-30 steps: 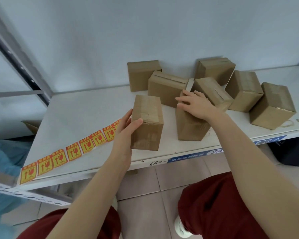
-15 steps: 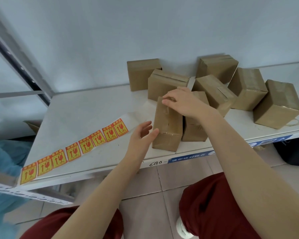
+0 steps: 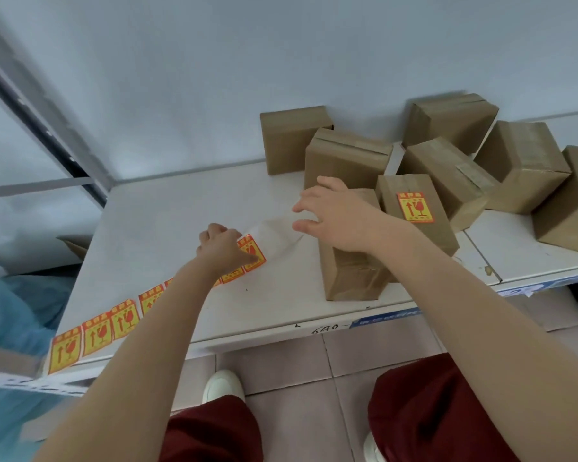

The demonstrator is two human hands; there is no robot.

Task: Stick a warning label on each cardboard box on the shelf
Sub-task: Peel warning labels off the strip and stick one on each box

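Observation:
A strip of yellow-and-red warning labels [image 3: 97, 335] lies diagonally across the white shelf [image 3: 167, 211]. My left hand [image 3: 221, 248] rests on the strip's far end, fingers curled down onto the last label [image 3: 252, 253]. My right hand [image 3: 337, 218] hovers with fingers spread above an upright cardboard box [image 3: 351, 275] at the shelf's front. Right beside it stands a second box [image 3: 414, 211] with a warning label on its top face. Several plain cardboard boxes [image 3: 347, 158] crowd the back right.
Bare white backing paper [image 3: 277, 235] runs on from the strip's end toward the boxes. A grey shelf upright [image 3: 44, 118] slants at the left. Blue plastic [image 3: 10, 315] lies below left. My knees in dark red trousers and tiled floor show under the shelf edge.
My left hand left the front box and moved left onto the end of the label strip. My right hand lifted off the box and opened. The labelled box top came into view.

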